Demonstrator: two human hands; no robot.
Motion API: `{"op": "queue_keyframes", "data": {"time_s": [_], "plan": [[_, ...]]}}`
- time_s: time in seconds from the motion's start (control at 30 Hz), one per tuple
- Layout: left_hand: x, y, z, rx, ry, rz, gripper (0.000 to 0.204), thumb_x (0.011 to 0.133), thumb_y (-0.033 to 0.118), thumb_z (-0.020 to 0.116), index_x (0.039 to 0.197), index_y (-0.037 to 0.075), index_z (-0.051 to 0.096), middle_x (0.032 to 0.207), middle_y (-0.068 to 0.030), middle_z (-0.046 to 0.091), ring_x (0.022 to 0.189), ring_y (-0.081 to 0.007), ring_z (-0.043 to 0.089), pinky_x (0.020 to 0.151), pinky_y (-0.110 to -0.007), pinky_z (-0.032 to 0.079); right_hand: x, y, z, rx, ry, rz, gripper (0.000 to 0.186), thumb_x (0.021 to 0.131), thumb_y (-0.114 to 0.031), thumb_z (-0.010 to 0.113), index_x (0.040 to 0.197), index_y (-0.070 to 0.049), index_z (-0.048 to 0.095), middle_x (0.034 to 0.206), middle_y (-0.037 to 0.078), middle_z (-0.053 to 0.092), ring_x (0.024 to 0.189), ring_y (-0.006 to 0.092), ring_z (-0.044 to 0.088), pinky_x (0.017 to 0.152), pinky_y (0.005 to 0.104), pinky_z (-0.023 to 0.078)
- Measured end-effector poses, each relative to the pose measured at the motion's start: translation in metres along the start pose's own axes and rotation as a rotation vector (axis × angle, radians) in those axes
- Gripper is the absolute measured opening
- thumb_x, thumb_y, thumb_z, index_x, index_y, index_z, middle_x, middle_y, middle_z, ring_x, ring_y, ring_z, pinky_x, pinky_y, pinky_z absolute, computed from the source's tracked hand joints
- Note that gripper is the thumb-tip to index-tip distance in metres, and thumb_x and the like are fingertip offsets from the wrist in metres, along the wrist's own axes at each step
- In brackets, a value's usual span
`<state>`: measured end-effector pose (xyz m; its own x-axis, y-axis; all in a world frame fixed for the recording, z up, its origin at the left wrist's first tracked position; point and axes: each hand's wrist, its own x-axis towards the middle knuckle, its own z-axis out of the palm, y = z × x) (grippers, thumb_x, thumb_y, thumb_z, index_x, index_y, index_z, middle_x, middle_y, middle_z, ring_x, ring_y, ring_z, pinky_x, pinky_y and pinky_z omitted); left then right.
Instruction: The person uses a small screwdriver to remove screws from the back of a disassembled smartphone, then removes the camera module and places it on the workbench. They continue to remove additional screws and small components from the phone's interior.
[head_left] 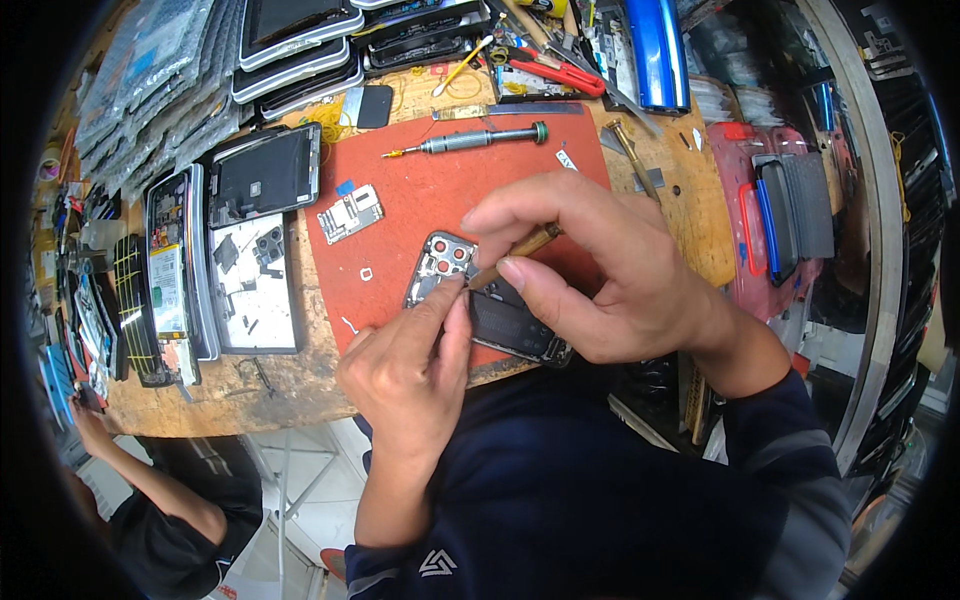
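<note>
An opened phone housing with round camera holes lies tilted on the red work mat, near its front edge. My left hand is closed, thumb and forefinger tips gripping the housing just below the camera holes. Above the housing, my right hand pinches a slim brass-coloured tool between thumb and fingers. Its tip points down at the housing beside my left fingertips; the exact contact is hidden. A small circuit board rests on the mat to the left, and a grey screwdriver lies beyond my hands.
Opened tablets and housings crowd the left side. Bubble-wrapped packs are piled at the far left. Red-handled pliers and a blue cylinder stand at the back. A pink case is at right. Another person's arm reaches in at lower left.
</note>
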<state>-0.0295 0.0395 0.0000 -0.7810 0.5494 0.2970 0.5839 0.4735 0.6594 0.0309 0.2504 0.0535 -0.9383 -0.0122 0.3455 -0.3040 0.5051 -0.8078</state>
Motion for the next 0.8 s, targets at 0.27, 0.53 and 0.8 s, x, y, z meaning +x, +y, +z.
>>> {"op": "queue_keyframes", "data": {"time_s": [0.27, 0.53, 0.8], "plan": [[-0.0001, -0.0005, 0.0006, -0.003, 0.005, 0.000, 0.015, 0.087, 0.010, 0.089, 0.102, 0.009, 0.087, 0.068, -0.0102, 0.071, 0.054, -0.0266, 0.065, 0.054, -0.036, 0.044, 0.0013, 0.0003, 0.0019, -0.003, 0.016, -0.019, 0.044, 0.097, 0.011, 0.068, 0.140, 0.008, 0.062, 0.109, 0.014, 0.077, 0.099, 0.0210, 0.080, 0.081, 0.0296, 0.064], [0.0000, -0.0005, 0.0004, 0.007, 0.004, -0.008, 0.015, 0.088, 0.010, 0.089, 0.103, 0.009, 0.087, 0.069, -0.0107, 0.072, 0.055, -0.0271, 0.066, 0.054, -0.037, 0.044, 0.0009, 0.0030, 0.0048, 0.011, 0.034, -0.018, 0.061, 0.098, 0.010, 0.068, 0.156, 0.006, 0.049, 0.103, 0.012, 0.076, 0.096, 0.0175, 0.076, 0.079, 0.0284, 0.061], [0.0000, 0.0011, 0.0000, 0.007, 0.002, -0.003, 0.016, 0.088, 0.009, 0.089, 0.104, 0.009, 0.087, 0.069, -0.0100, 0.073, 0.055, -0.0265, 0.066, 0.054, -0.037, 0.044, -0.0014, 0.0018, 0.0051, 0.006, 0.032, -0.002, 0.067, 0.098, 0.010, 0.070, 0.160, 0.004, 0.046, 0.103, 0.011, 0.077, 0.096, 0.0166, 0.075, 0.074, 0.0267, 0.062]]}}
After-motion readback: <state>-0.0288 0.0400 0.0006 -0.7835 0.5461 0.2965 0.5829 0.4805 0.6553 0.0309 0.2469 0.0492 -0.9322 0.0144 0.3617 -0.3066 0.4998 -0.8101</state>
